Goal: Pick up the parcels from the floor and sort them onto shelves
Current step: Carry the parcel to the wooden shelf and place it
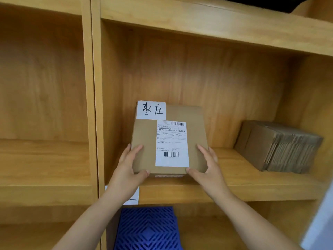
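— Where's the parcel (169,139)?

— At the front of the middle shelf (234,179), tilted up. The left hand (130,166) and right hand (207,168) clasp its near corners, thumbs on top beside the shipping label (172,143).

— Anything else in there?

— A stack of flat cardboard (277,147) lies at the right, well apart. A handwritten paper sign (151,110) shows above the parcel's top left corner, and something blue and ridged (147,230) sits on the shelf below.
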